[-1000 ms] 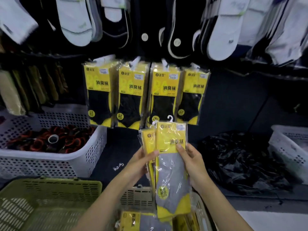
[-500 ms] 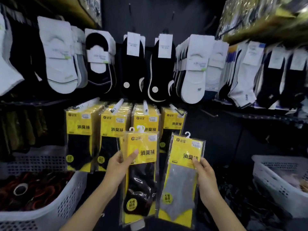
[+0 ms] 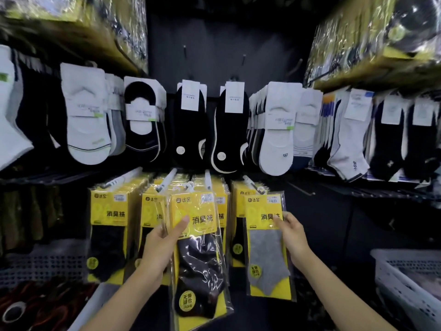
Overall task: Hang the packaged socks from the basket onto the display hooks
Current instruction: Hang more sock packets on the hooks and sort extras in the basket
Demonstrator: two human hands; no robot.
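My left hand [image 3: 162, 244] grips a yellow pack of black socks [image 3: 198, 254] by its left edge, thumb across the front, its white hanger loops near a display hook [image 3: 167, 180]. My right hand [image 3: 291, 235] holds a yellow pack of grey socks [image 3: 266, 249] by its right edge, in front of the rightmost row of hung yellow packs [image 3: 238, 204]. Several yellow packs of black socks [image 3: 108, 225] hang on white hooks behind both hands. The basket is out of view.
Rows of white and black low-cut socks [image 3: 229, 130] hang above. A white crate [image 3: 410, 280] stands at the right, another crate with dark red items [image 3: 43, 299] at the lower left. Wrapped stock [image 3: 372, 39] sits on upper shelves. Bare hooks [image 3: 300, 187] stick out at the right.
The two packs, held together low a second ago, are now split, one in each hand, and raised to the row of hung yellow packs. My view has tilted upward.
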